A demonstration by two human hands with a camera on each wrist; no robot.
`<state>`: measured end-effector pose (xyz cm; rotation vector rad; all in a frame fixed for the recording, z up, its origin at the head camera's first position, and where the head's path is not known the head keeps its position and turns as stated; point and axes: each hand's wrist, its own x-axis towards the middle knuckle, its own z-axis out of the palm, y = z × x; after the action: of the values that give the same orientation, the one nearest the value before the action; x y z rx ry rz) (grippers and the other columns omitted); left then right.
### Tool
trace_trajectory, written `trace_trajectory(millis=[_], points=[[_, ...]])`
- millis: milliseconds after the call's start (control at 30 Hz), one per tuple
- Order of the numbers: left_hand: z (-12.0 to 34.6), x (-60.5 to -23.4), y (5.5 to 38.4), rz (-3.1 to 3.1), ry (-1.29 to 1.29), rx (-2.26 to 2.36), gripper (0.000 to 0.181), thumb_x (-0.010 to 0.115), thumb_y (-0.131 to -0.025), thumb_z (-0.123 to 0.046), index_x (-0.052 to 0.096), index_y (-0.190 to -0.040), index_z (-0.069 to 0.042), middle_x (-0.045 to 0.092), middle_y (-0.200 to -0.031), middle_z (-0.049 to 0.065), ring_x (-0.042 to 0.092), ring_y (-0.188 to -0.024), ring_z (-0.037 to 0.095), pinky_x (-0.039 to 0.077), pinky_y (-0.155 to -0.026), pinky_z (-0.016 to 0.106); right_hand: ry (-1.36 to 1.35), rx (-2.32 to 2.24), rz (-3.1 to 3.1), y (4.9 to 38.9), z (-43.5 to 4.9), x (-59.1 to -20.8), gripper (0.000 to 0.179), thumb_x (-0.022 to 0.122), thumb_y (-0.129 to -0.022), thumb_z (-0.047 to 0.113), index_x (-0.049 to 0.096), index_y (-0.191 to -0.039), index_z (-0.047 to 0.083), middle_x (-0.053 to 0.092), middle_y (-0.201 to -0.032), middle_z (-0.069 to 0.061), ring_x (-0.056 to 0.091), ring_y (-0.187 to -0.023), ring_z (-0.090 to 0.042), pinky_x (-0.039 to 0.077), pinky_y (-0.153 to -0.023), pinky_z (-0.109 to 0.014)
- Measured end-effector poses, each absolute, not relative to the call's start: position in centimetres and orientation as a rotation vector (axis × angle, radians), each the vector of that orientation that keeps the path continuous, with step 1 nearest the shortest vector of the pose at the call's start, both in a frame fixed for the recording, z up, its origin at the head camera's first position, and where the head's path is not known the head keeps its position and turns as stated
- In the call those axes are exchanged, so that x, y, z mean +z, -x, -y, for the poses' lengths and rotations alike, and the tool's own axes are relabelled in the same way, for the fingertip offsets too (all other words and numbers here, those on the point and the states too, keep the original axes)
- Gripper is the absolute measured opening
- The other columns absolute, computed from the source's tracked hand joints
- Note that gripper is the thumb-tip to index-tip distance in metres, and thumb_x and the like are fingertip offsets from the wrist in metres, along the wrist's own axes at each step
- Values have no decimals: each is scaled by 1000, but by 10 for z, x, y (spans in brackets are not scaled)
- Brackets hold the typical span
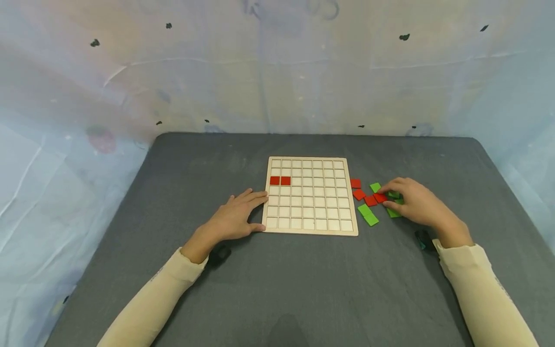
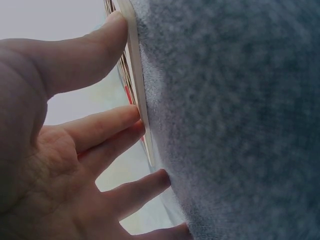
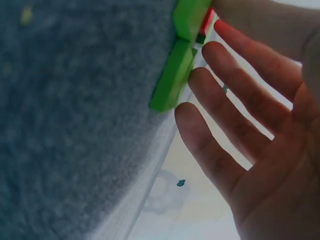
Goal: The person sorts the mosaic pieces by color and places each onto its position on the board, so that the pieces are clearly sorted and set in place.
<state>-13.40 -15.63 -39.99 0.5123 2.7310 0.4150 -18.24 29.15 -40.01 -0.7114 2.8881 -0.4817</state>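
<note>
A light wooden grid board (image 1: 310,233) lies on the table, with two red square tiles (image 1: 280,180) side by side in its third row at the left. My left hand (image 1: 234,215) rests at the board's left edge, fingers spread and fairly straight; in the left wrist view, thumb and fingertips touch the wooden rim (image 2: 136,65). Right of the board, my right hand (image 1: 414,201) has thumb and index finger at either side of a red tile (image 1: 380,197), seemingly pinching it. Its other fingers extend above green tiles (image 3: 172,75), partly hidden beneath the hand.
More loose red tiles (image 1: 359,194) and green tiles (image 1: 368,215) lie between the board and my right hand, some touching. The dark grey table (image 1: 277,279) ends at the back before a pale hanging sheet (image 1: 277,72).
</note>
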Motion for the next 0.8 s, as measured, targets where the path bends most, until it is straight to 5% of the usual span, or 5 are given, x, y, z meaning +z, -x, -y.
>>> trace_trajectory(millis=[800], points=[[158, -399, 132, -2744, -549, 418, 80, 74, -88, -42, 35, -156, -24, 28, -165, -5, 18, -155, 30, 18, -120, 65, 723, -445, -2872, 181, -291, -404, 30, 72, -90, 16, 70, -118, 4, 65, -120, -19, 56, -113, -39, 46, -95, -60]])
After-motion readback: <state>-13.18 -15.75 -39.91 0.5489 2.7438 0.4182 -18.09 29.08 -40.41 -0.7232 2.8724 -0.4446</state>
